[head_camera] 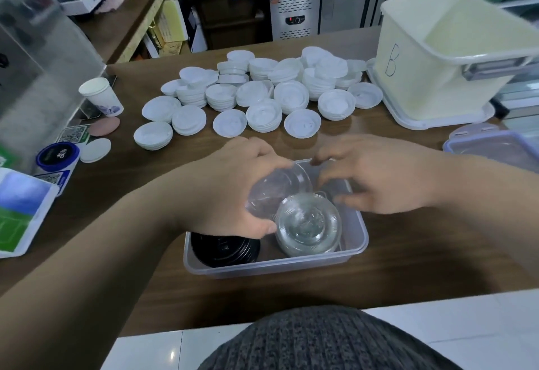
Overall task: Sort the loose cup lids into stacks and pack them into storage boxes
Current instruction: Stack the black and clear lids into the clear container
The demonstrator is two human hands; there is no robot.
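A clear plastic storage box sits on the wooden table in front of me. Inside it a stack of black lids lies at the left and a stack of clear lids stands at the front middle. My left hand grips a second stack of clear lids, tilted on its side over the box. My right hand reaches over the box's right half, fingertips touching the far end of that tilted stack. Many white lids lie in low stacks and singly across the table behind.
A large cream box marked "B" stands on its lid at the back right. A clear lid with blue clips lies at the right edge. A paper cup, a blue-rimmed tub and a white tray sit at the left.
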